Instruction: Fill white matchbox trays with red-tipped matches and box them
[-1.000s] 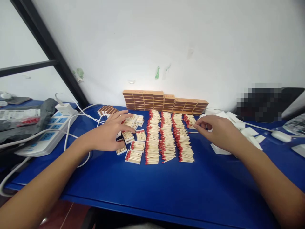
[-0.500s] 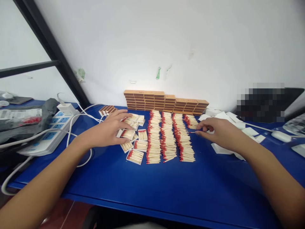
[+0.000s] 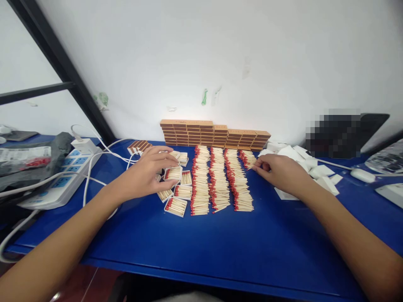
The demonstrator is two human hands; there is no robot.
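My left hand (image 3: pixel 143 174) is curved round a white matchbox tray (image 3: pixel 173 173) full of red-headed matches, thumb below it and fingers above. Under and beside it lie more filled trays, such as the nearest tray (image 3: pixel 175 206). My right hand (image 3: pixel 277 170) is closed in a pinch at the lower end of a short match row (image 3: pixel 247 159); the match at its fingertips is mostly hidden. Three long match rows stretch between the hands: a left row (image 3: pixel 200 180), a middle row (image 3: pixel 219 180) and a right row (image 3: pixel 239 180).
Stacked brown matchboxes (image 3: pixel 201 133) line the wall, with a few more boxes (image 3: pixel 138 146) at the left. White empty trays (image 3: pixel 319 172) are heaped beyond my right hand. A power strip (image 3: pixel 63 180) and white cables sit left on the blue table (image 3: pixel 214 247). A dark object (image 3: pixel 374 132) stands back right.
My right hand has brought a single match up to the short row's lower end. My left hand has shifted slightly right with the tray. The whole view has moved a little.
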